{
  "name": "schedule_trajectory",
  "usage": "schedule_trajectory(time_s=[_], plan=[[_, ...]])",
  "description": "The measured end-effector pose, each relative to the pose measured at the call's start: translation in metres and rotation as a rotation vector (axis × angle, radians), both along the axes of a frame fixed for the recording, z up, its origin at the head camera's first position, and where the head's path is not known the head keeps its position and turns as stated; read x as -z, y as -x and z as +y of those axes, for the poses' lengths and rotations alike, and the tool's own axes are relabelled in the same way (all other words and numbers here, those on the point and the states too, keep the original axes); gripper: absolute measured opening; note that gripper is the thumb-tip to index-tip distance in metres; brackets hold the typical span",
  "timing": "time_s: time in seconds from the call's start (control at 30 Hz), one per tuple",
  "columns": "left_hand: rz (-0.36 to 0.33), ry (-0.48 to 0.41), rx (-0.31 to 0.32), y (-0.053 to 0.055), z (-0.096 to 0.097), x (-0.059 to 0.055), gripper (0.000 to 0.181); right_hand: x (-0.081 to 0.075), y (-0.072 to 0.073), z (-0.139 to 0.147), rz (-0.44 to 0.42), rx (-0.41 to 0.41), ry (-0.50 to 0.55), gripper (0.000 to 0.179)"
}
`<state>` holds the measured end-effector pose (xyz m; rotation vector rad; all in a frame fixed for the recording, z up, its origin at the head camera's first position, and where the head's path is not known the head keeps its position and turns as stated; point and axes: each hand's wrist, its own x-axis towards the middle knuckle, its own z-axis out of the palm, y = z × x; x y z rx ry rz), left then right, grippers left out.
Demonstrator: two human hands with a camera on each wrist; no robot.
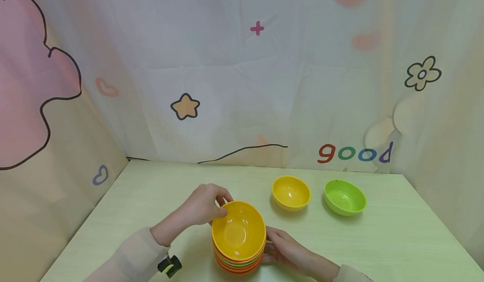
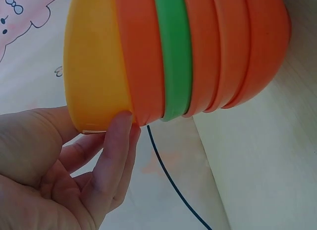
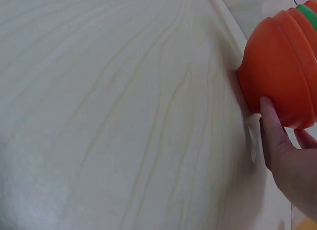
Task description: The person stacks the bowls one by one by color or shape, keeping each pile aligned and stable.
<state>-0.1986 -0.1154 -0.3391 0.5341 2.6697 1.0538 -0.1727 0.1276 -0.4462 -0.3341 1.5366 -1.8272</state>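
Note:
A stack of nested bowls stands near the table's front: a yellow bowl (image 1: 238, 231) on top, then an orange bowl (image 2: 141, 56), a green bowl (image 2: 173, 56) and several more orange bowls (image 3: 277, 66). My left hand (image 1: 204, 204) pinches the yellow bowl's left rim, thumb at the inner edge and fingers outside. In the left wrist view, fingertips of the left hand (image 2: 84, 175) touch the side near where yellow meets orange. My right hand (image 1: 285, 250) rests against the stack's right side. Its extended fingers (image 3: 272, 123) touch the lowest orange bowl in the right wrist view.
Behind the stack and to its right, a separate yellow bowl (image 1: 291, 193) sits upright on the pale table (image 1: 151, 189). Right of it stands a light green bowl (image 1: 345, 198). A printed curtain (image 1: 234, 84) hangs along the table's back and sides.

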Motion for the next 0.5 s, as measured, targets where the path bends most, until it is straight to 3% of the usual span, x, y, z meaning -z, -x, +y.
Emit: schedule_trajectory(time_s=[0.5], plan=[[0.019, 0.022, 0.009, -0.0005, -0.0005, -0.0003, 0.019, 0.0004, -0.0002, 0.0000, -0.004, 0.014, -0.002, 0.068]])
